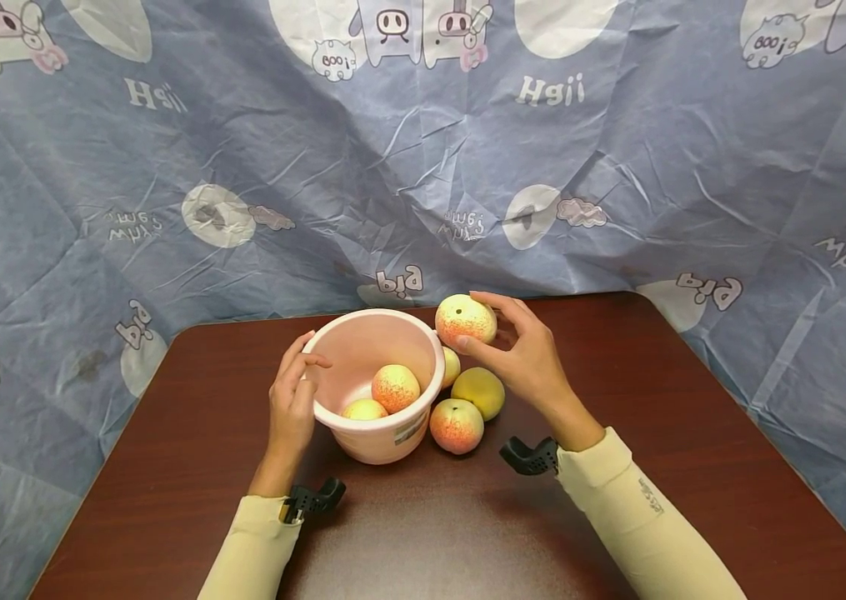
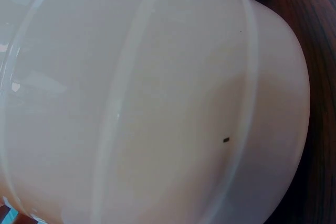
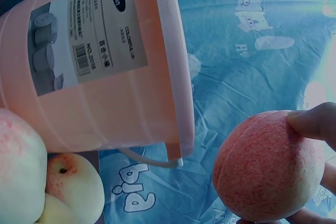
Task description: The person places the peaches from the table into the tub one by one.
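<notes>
A pale pink plastic bucket (image 1: 377, 442) stands on the table, tilted a little toward me, with two peaches inside, one redder peach (image 1: 396, 388) and one yellower peach (image 1: 364, 409). My left hand (image 1: 292, 408) grips the bucket's left rim, its fingers bent over the edge. Beside the right rim, my right hand (image 1: 531, 358) pinches a peach (image 3: 268, 166) between thumb and fingers, raised above the other fruit. The left wrist view is filled by the bucket's wall (image 2: 173, 98).
Close against the bucket's right side lie a red-and-cream peach (image 1: 456, 426), a yellow-green fruit (image 1: 479, 393) and a partly hidden peach (image 1: 451, 367). A printed label (image 3: 86, 38) is on the bucket. Behind the brown table (image 1: 407, 533) hangs a blue patterned cloth (image 1: 317, 167).
</notes>
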{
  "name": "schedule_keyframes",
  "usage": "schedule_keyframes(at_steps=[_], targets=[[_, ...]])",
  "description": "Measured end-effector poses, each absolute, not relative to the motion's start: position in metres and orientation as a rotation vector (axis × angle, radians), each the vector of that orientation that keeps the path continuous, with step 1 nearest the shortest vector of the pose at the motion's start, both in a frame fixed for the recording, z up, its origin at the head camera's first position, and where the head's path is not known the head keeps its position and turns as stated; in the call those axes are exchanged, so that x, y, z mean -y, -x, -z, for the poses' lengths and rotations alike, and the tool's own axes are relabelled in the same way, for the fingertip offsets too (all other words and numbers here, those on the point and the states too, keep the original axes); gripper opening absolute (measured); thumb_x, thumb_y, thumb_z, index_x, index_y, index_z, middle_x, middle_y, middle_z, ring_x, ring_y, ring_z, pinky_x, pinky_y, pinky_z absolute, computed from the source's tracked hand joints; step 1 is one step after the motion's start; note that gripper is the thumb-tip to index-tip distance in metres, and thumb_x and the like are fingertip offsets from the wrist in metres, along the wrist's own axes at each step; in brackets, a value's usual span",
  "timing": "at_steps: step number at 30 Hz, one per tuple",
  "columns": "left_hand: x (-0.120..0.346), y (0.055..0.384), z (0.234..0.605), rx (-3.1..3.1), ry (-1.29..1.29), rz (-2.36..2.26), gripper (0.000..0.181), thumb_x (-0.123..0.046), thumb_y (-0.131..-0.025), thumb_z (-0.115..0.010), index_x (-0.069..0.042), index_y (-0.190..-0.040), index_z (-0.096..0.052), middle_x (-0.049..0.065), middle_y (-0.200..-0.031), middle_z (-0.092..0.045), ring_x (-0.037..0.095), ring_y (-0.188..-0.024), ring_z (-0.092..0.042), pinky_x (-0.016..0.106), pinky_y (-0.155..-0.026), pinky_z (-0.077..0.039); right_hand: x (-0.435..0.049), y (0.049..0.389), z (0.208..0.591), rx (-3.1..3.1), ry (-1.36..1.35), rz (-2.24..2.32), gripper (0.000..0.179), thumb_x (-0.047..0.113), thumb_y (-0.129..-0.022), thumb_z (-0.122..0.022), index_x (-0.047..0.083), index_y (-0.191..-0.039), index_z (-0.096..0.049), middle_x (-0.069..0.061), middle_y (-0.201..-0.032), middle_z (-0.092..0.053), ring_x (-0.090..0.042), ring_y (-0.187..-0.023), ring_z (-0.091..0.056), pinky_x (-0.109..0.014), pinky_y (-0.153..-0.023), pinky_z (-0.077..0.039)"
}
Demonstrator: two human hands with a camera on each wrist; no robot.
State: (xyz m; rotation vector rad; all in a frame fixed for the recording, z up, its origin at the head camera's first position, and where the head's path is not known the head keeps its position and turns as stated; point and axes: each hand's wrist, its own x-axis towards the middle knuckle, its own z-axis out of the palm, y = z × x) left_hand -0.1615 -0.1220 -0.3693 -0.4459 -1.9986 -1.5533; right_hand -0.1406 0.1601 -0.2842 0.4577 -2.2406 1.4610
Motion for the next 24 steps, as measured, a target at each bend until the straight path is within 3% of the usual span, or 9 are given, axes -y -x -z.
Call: schedule_keyframes(at_steps=[24], targets=[[0.123, 0.162, 0.368, 2.006, 0.455, 1.536, 0.028, 0.013, -0.081, -0.037, 0.008, -0.090, -0.063, 0.019, -0.138, -0.049, 0.042, -0.127, -0.045, 0.030, -0.102, -0.032, -0.123, 0.152, 0.286, 2.195, -0.539, -1.562, 0.053, 0.004, -0.078, -0.078, -0.002, -0.127, -0.059, -0.019, -0.122, -0.057, -0.031, -0.102, -0.059, -0.046, -0.086, -0.051]])
